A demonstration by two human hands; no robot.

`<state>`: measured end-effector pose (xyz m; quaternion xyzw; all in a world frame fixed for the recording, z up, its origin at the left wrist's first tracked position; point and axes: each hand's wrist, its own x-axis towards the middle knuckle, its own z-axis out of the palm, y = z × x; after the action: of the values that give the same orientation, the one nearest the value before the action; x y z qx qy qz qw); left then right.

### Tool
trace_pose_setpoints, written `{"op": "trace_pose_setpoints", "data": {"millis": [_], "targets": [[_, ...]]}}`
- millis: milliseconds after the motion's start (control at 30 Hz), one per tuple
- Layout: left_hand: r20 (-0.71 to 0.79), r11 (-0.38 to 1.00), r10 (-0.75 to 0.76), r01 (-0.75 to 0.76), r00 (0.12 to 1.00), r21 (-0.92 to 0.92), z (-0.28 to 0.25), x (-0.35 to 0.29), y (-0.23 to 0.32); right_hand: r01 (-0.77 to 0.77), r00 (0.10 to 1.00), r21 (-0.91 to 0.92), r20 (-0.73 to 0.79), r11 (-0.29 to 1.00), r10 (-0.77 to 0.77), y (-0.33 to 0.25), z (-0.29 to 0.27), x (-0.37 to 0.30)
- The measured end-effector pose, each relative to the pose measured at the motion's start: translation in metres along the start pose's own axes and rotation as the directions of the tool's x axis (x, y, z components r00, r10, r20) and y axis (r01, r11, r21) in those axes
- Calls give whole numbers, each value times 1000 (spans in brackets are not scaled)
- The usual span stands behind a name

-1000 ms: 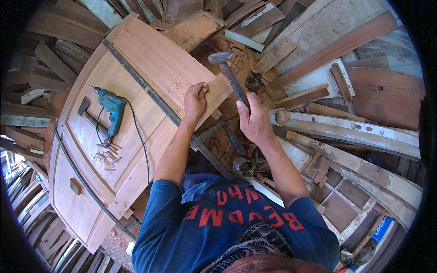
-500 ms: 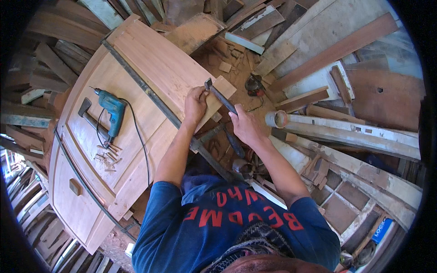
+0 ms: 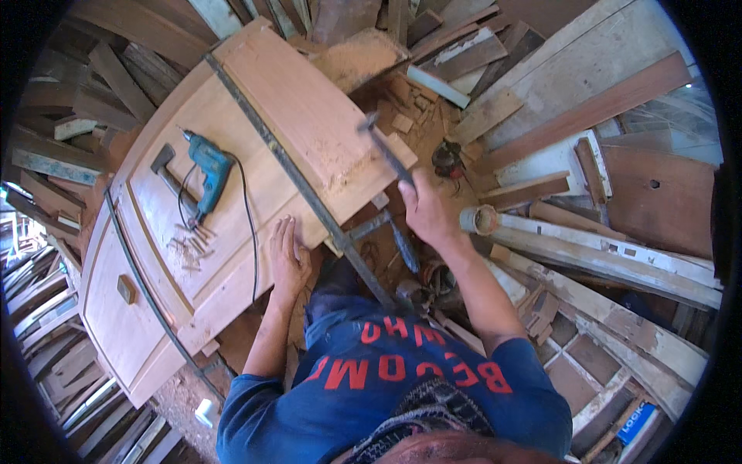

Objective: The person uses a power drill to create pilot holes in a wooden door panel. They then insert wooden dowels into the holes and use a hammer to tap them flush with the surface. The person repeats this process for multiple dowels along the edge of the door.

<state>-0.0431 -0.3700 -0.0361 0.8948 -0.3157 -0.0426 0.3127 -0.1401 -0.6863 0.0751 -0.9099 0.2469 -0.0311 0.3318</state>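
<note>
My right hand [image 3: 427, 210] grips the handle of a hammer [image 3: 390, 149], its head above the right end of a pale wooden door panel [image 3: 332, 131]. My left hand [image 3: 288, 255] lies on the panel's near edge, fingers stretched out and holding nothing. A dark metal bar clamp [image 3: 282, 158] crosses the panel between the left hand and the hammer. Left of that clamp a teal power drill [image 3: 210, 174] lies with its black cord trailing. Beside the drill lies a dark-headed hand tool [image 3: 165, 158], its handle partly under it. Several small wooden pegs [image 3: 199, 246] are scattered below the drill.
A second bar clamp [image 3: 139, 263] crosses the panel's left part, near a small wood block [image 3: 126, 288]. The clamp's screw handle [image 3: 404, 247] sticks out below my right hand. A red-black power tool [image 3: 448, 160] and a round can [image 3: 479, 220] stand right. Stacked boards [image 3: 587, 100] surround the work.
My left hand has left the panel's right end beside the hammer head and moved left and nearer, its fingers opening out. The hammer stays in my right hand. The view has shifted slightly.
</note>
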Motion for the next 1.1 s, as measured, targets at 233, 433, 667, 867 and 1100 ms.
{"op": "trace_pose_setpoints", "data": {"millis": [233,433,667,867,1100], "targets": [[156,849,-191,83,969,522,6,-37,-29,113,982,56,-156,992,-103,11,10,-12],[74,813,-184,110,980,572,25,-44,-48,24,995,13,-101,1000,-22,-2,-4,9],[70,832,-194,127,978,540,22,-37,-33,19,985,-95,-170,995,-35,42,44,-17],[58,859,-210,156,976,487,13,-44,-34,5,992,71,-124,997,4,-29,-9,-14],[84,854,-206,137,975,503,16,-40,-28,-59,991,-98,-123,993,47,54,50,-8]]}}
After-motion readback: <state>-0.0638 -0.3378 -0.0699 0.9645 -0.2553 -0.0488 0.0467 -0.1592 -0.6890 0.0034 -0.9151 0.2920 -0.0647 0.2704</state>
